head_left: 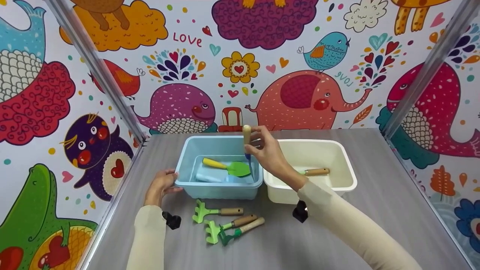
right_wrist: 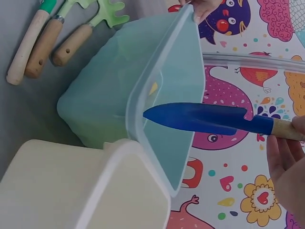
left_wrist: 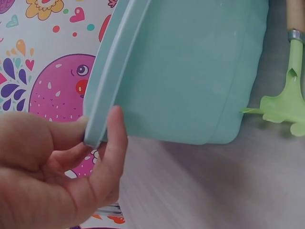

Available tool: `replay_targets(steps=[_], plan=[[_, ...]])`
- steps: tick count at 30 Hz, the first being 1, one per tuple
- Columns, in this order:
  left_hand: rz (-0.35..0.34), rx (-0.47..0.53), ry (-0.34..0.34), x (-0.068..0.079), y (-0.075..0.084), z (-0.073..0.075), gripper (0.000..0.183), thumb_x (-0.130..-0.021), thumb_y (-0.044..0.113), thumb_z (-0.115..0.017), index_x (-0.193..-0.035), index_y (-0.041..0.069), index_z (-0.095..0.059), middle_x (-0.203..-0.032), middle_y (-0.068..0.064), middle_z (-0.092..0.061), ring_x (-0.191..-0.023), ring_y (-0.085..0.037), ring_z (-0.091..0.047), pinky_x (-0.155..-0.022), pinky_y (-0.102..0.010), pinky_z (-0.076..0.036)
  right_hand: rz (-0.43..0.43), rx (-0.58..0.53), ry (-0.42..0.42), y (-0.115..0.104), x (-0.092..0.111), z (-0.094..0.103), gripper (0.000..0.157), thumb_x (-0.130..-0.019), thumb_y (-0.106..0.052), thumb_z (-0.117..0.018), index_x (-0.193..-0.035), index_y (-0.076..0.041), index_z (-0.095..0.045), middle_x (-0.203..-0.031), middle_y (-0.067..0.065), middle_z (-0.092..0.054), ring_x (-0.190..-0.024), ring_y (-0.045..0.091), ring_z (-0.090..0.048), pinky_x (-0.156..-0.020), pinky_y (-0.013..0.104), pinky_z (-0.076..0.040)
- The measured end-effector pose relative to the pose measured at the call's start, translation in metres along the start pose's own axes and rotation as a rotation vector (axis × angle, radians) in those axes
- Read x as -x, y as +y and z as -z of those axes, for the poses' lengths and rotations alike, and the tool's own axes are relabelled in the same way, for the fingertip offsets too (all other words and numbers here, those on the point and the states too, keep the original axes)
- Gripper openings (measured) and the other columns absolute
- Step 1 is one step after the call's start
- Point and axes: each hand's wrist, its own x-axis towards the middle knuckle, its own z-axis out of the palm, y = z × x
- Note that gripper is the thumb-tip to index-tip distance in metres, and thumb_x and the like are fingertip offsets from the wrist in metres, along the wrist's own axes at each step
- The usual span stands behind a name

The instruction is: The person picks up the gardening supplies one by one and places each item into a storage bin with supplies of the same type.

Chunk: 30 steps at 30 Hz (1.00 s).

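My right hand (head_left: 267, 150) grips the wooden handle of a blue hand trowel (right_wrist: 200, 118). Its blade points down at the right end of the light blue bin (head_left: 221, 185). With thumb and fingers, my left hand (head_left: 162, 183) pinches this bin's rim at the left front corner; the left wrist view shows the rim between them. Inside the bin lie a green trowel with a yellow handle (head_left: 213, 163) and a light blue tool (head_left: 210, 177). A cream bin (head_left: 348, 174) stands close on the right, holding a tool with a wooden handle (head_left: 317, 171), partly hidden by my right arm.
In front of the blue bin lie a light green hand rake (head_left: 202, 212), a second light green rake (head_left: 212, 231) and a dark green tool with a pale handle (head_left: 252, 225). Printed wall panels (head_left: 240, 101) with metal corner posts enclose the grey table (head_left: 360, 228).
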Motion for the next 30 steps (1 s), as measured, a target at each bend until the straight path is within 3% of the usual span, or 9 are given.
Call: replay_targets(steps=[6, 13, 21, 30], plan=[[-0.013, 0.013, -0.003, 0.0, 0.0, -0.001, 0.048, -0.107, 0.01, -0.038, -0.15, -0.01, -0.032, -0.142, -0.032, -0.047, -0.098, -0.02, -0.063, -0.083, -0.032, -0.061, 0.0, 0.021, -0.005, 0.012, 0.0, -0.006, 0.044, -0.092, -0.006, -0.07, -0.13, -0.016, -0.05, -0.12, 0.015, -0.067, -0.108, 0.029, -0.068, -0.096, 0.044, -0.057], [-0.001, 0.02, -0.017, -0.001, -0.001, 0.0, 0.049, -0.107, 0.011, -0.038, -0.152, -0.009, -0.029, -0.143, -0.031, -0.045, -0.097, -0.019, -0.062, -0.076, -0.028, -0.062, -0.056, 0.076, -0.072, 0.02, 0.002, -0.015, 0.045, -0.093, -0.005, -0.069, -0.132, -0.017, -0.05, -0.122, 0.015, -0.066, -0.111, 0.031, -0.068, -0.096, 0.046, -0.057], [-0.004, 0.006, -0.017, -0.001, -0.001, 0.001, 0.049, -0.107, 0.011, -0.037, -0.152, -0.008, -0.03, -0.142, -0.03, -0.046, -0.093, -0.017, -0.063, -0.085, -0.032, -0.061, -0.053, 0.126, -0.15, 0.029, 0.005, -0.028, 0.043, -0.094, -0.007, -0.068, -0.134, -0.014, -0.052, -0.126, 0.015, -0.065, -0.116, 0.03, -0.067, -0.1, 0.045, -0.055], [-0.001, 0.015, -0.008, -0.001, 0.0, 0.001, 0.049, -0.107, 0.01, -0.037, -0.151, -0.01, -0.029, -0.141, -0.032, -0.046, -0.089, -0.016, -0.063, -0.076, -0.028, -0.062, -0.081, 0.15, -0.177, 0.032, 0.003, -0.034, 0.042, -0.095, -0.008, -0.066, -0.135, -0.014, -0.053, -0.128, 0.014, -0.065, -0.119, 0.031, -0.066, -0.101, 0.045, -0.054]])
